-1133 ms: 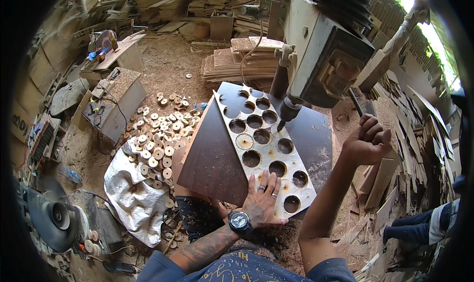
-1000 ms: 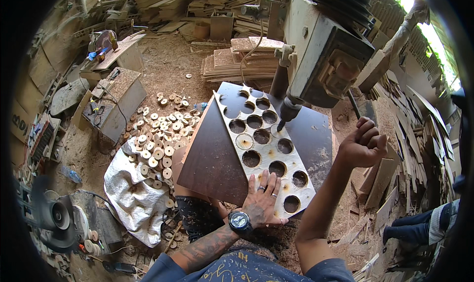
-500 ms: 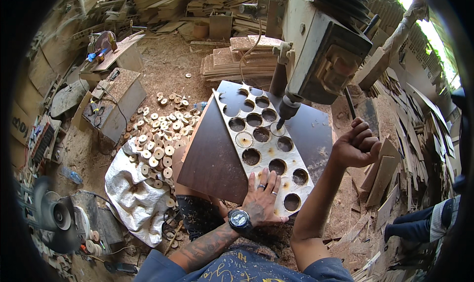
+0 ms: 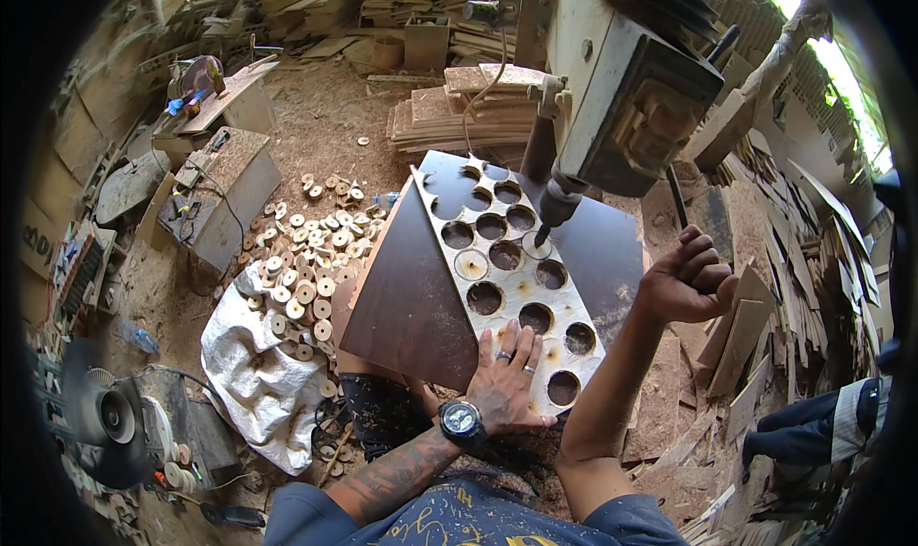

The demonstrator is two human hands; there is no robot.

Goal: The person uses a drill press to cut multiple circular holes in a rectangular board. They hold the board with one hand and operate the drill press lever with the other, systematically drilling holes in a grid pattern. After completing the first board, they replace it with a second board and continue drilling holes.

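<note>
My left hand [image 4: 504, 383] lies flat, fingers spread, on the near part of a pale wooden board [image 4: 524, 293]. Rows of round holes run through this board, and several scorched spots mark it. Beneath it is a dark brown tabletop [image 4: 411, 307]. My right hand [image 4: 690, 280] is raised at the right, its fingers wrapped round the end of a drill press lever [image 4: 677, 197]. The drill press [image 4: 626, 97] stands over the board's right edge. Its chuck [image 4: 559, 202] carries a bit whose tip meets or nearly meets the board inside a ring-shaped cut; contact is unclear.
Cut wooden discs [image 4: 311, 259] heap on the floor at left, partly on a white sack [image 4: 258, 364]. A fan [image 4: 115, 412] stands lower left. Stacked boards [image 4: 440, 116] lie behind the table, and offcuts [image 4: 775, 250] lean at right. Another person's leg [image 4: 803, 441] shows lower right.
The view has shifted very slightly. My left hand stays flat on the board and my right hand stays on the lever, with hardly any motion; the bit remains over the same ring.
</note>
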